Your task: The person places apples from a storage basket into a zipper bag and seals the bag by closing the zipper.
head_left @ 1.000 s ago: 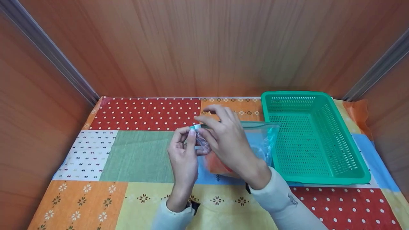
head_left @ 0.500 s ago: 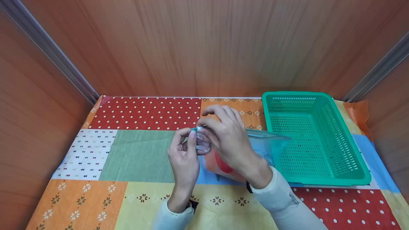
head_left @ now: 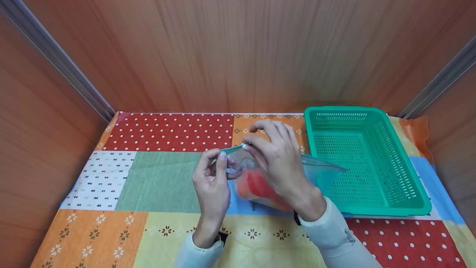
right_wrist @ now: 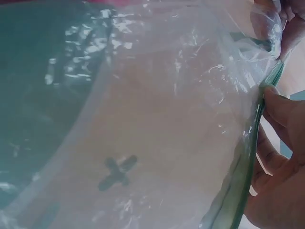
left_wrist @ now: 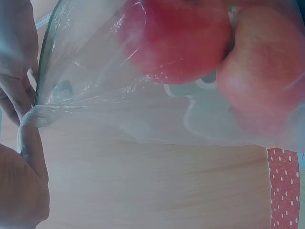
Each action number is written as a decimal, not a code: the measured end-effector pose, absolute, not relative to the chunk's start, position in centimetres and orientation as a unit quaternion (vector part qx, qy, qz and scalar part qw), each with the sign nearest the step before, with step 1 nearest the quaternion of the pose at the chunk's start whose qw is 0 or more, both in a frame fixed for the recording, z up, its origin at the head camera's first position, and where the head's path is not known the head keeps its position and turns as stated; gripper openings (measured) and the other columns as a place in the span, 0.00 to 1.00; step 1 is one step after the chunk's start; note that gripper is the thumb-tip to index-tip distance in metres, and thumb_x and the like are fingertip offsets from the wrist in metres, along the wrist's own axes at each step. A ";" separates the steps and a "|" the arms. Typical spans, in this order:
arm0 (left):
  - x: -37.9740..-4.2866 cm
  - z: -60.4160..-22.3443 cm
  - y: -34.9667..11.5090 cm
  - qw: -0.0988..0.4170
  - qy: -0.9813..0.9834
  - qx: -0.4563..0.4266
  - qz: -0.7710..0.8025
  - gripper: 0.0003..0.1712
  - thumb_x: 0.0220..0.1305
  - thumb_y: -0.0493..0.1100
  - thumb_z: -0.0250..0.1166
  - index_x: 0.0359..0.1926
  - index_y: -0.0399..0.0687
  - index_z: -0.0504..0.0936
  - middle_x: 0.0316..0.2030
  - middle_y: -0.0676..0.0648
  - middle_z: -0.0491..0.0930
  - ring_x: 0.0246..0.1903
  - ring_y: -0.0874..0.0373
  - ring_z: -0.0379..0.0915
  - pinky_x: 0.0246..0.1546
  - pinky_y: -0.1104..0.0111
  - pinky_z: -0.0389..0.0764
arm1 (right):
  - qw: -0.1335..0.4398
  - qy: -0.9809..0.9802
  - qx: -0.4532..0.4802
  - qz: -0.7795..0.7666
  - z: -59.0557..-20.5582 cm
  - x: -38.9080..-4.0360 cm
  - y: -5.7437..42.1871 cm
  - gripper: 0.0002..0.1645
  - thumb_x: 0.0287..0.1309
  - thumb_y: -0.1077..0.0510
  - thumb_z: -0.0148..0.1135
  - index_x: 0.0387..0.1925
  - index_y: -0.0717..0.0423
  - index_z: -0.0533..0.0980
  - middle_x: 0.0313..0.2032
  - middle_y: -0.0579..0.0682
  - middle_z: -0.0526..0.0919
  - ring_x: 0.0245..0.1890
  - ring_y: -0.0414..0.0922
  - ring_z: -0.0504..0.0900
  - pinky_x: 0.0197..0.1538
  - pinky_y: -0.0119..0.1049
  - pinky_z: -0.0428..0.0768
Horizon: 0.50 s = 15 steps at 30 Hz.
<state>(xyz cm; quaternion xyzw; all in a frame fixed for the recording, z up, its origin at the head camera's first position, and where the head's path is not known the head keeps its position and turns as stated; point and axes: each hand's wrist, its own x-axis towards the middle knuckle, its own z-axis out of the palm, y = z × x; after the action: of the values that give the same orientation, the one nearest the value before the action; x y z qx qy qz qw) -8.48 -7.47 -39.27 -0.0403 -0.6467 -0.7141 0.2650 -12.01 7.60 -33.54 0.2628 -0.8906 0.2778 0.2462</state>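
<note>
A clear zip bag [head_left: 324, 172] with a green zip edge hangs between the two hands. My left hand [head_left: 212, 182] pinches the zip's left end between thumb and forefinger. Further along the zip, my right hand [head_left: 280, 163] pinches the edge at a small white slider [head_left: 244, 145], mostly covered by the fingertips. Between the hands the zip is drawn tight; right of the right hand the bag's mouth looks parted. Inside lie a round red fruit [left_wrist: 176, 43] and a paler, pinkish-orange one [left_wrist: 262, 71], perhaps apples. The right forearm hides part of the bag in the head view.
A green perforated plastic basket [head_left: 411, 163] stands on the right, its left side behind the bag's corner. A patchwork tablecloth [head_left: 163, 182] covers the table. Wooden panels [head_left: 238, 56] enclose the back and both sides.
My right hand has slid rightward along the zip with the white slider, away from the left hand. The bag's right corner has swung right and lower. The left hand has hardly moved.
</note>
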 end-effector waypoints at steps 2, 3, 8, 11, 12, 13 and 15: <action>-8.4 -39.2 -7.6 0.268 -0.645 -0.045 -0.714 0.05 0.77 0.30 0.59 0.48 0.28 0.78 0.34 0.35 0.81 0.31 0.56 0.86 0.33 0.61 0.90 | 0.254 -0.890 0.259 0.275 -33.6 -12.0 7.9 0.16 0.59 0.54 0.79 0.49 0.51 0.89 0.55 0.53 0.83 0.59 0.52 0.78 0.67 0.58 0.74; -8.4 -39.2 -7.6 0.270 -0.645 -0.047 -0.713 0.05 0.77 0.29 0.58 0.48 0.28 0.78 0.34 0.35 0.81 0.31 0.56 0.86 0.33 0.61 0.90 | 0.259 -0.890 0.258 0.273 -33.6 -12.0 8.0 0.17 0.58 0.54 0.79 0.49 0.52 0.89 0.55 0.53 0.83 0.59 0.52 0.78 0.67 0.58 0.74; -8.3 -39.1 -7.8 0.271 -0.649 -0.046 -0.710 0.05 0.77 0.30 0.58 0.48 0.28 0.78 0.34 0.34 0.82 0.33 0.56 0.87 0.35 0.60 0.90 | 0.280 -0.887 0.249 0.268 -33.6 -12.0 8.7 0.16 0.60 0.54 0.77 0.49 0.53 0.89 0.54 0.54 0.82 0.58 0.53 0.78 0.66 0.59 0.74; -8.3 -39.1 -7.9 0.272 -0.650 -0.039 -0.708 0.05 0.77 0.30 0.58 0.48 0.29 0.77 0.34 0.35 0.82 0.33 0.55 0.87 0.35 0.61 0.90 | 0.291 -0.883 0.247 0.272 -33.7 -12.0 9.0 0.14 0.62 0.55 0.76 0.48 0.54 0.89 0.54 0.55 0.82 0.59 0.54 0.78 0.66 0.59 0.73; -8.3 -39.1 -8.0 0.272 -0.650 -0.036 -0.708 0.06 0.77 0.31 0.58 0.48 0.29 0.77 0.34 0.35 0.82 0.33 0.55 0.87 0.35 0.61 0.90 | 0.296 -0.881 0.247 0.273 -33.7 -12.0 9.1 0.14 0.62 0.55 0.76 0.48 0.54 0.89 0.54 0.56 0.82 0.59 0.55 0.78 0.65 0.59 0.74; -8.3 -39.1 -8.0 0.273 -0.650 -0.035 -0.709 0.05 0.77 0.30 0.58 0.47 0.29 0.77 0.33 0.35 0.82 0.33 0.55 0.87 0.35 0.61 0.90 | 0.301 -0.880 0.247 0.273 -33.8 -12.1 9.3 0.14 0.62 0.55 0.76 0.48 0.55 0.89 0.54 0.56 0.81 0.58 0.55 0.78 0.65 0.59 0.74; -8.4 -39.0 -8.1 0.275 -0.651 -0.033 -0.707 0.05 0.77 0.30 0.58 0.47 0.29 0.77 0.33 0.35 0.82 0.33 0.55 0.87 0.35 0.61 0.90 | 0.312 -0.877 0.245 0.271 -33.8 -12.2 9.5 0.14 0.62 0.55 0.76 0.48 0.56 0.89 0.54 0.57 0.82 0.58 0.55 0.78 0.64 0.59 0.74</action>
<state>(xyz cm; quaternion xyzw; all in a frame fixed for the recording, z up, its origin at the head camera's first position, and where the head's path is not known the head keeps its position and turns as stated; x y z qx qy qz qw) -8.36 -8.09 -39.03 -0.0331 -0.6510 -0.7066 0.2753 -12.16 9.54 -33.79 0.2445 -0.8771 0.2715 0.3119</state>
